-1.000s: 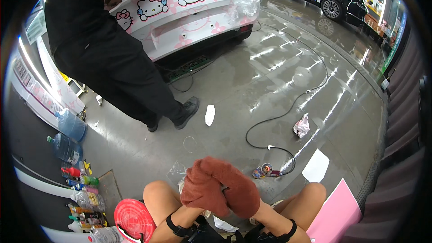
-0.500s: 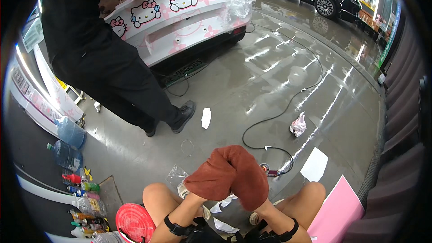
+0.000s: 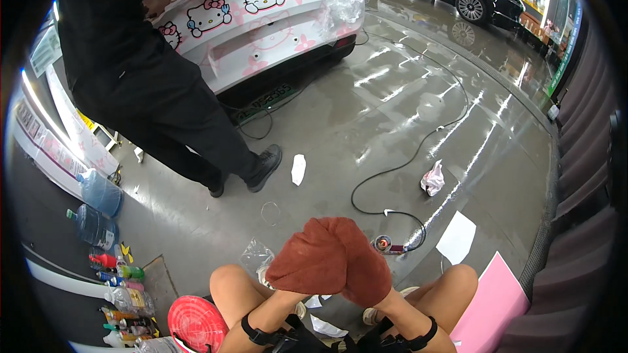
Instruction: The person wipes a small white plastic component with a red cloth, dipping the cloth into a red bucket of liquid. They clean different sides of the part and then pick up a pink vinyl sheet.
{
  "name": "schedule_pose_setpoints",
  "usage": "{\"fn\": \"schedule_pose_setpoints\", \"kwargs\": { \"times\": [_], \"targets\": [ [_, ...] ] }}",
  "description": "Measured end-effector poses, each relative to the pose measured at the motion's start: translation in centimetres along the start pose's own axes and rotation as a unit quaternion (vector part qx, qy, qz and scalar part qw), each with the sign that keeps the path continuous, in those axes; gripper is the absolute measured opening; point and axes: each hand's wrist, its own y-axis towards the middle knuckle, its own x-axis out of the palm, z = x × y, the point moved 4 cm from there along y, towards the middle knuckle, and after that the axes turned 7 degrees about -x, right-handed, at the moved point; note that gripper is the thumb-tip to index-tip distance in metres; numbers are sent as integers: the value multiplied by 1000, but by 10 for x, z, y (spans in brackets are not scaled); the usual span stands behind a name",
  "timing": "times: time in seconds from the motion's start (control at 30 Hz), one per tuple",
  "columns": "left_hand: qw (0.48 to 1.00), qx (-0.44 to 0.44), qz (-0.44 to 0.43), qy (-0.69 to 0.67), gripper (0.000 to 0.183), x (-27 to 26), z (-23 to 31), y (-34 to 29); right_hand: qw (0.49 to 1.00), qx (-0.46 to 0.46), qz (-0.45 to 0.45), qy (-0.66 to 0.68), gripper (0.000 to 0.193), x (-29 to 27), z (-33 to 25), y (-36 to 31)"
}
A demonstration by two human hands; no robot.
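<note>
A reddish-brown towel is bunched around both my hands in front of my knees. My left hand is inside its left part, with only the wrist and forearm showing. My right hand is in the right part, pressed against the left one through the cloth. Both hands hold the towel up above the floor; it hides all the fingers. Just beyond it on the floor lies a corded power tool with a round head. Scraps of white paper lie below my hands.
Ahead on the left, a person in black stands at a white car panel with pink cartoon prints. A black cable snakes over the floor. A red round stool, bottles and water jugs are left; a pink board is right.
My hands have shifted slightly inside the towel, and its folds have changed shape. More of the power tool's round head shows now. The view has moved a little.
</note>
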Motion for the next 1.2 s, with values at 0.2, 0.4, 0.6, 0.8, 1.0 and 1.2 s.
{"fn": "schedule_pose_setpoints", "kwargs": {
  "times": [0.2, 0.4, 0.6, 0.8, 1.0, 1.2],
  "targets": [
    [999, -3, -34, -35, 53, -1, -19, -5, 996, -9, 11, -92, 65, -17, 8, -2],
    [997, -16, -50, -55, 54, 14, -49, -20, 990, 17, -60, -123, 57, 2, 63, -48],
    [995, -73, -41, -61, 55, 25, -107, -53, 993, -36, -40, -100, 59, -12, 16, -5],
    [977, -14, 27, 213, 54, 8, -77, -38, 987, -121, -12, -109, 64, -22, -21, 25],
    [987, -5, -56, 152, 61, -22, -2, -16, 976, -149, -17, -157, 68, -18, -18, 18],
    [987, -29, -95, 129, 63, -24, -11, -25, 964, -97, -111, -222, 77, -6, -10, 18]
  ]
}}
